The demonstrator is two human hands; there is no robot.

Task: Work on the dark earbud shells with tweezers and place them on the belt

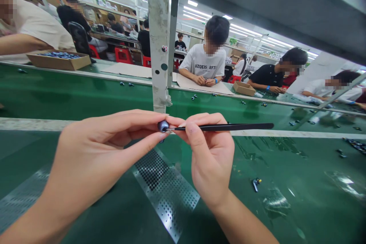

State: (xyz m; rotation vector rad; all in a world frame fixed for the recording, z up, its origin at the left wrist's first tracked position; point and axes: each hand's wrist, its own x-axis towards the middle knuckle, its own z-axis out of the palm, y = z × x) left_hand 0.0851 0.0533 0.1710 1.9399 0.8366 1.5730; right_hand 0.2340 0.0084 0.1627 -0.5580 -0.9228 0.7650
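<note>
My left hand [97, 148] pinches a small dark blue rounded part [163, 126] between thumb and forefinger, held above the green conveyor belt [286, 167]. My right hand [210, 156] grips black tweezers [228, 126] that lie level, their tips touching the small part. Both hands meet at the centre of the view. Under them lies a perforated metal plate [167, 188] on the belt.
A small dark part [256, 183] rests on the belt at the right, with more scattered farther off. A metal post [159, 42] rises just behind my hands. Across the belt sit several people at a table with cardboard boxes [58, 61].
</note>
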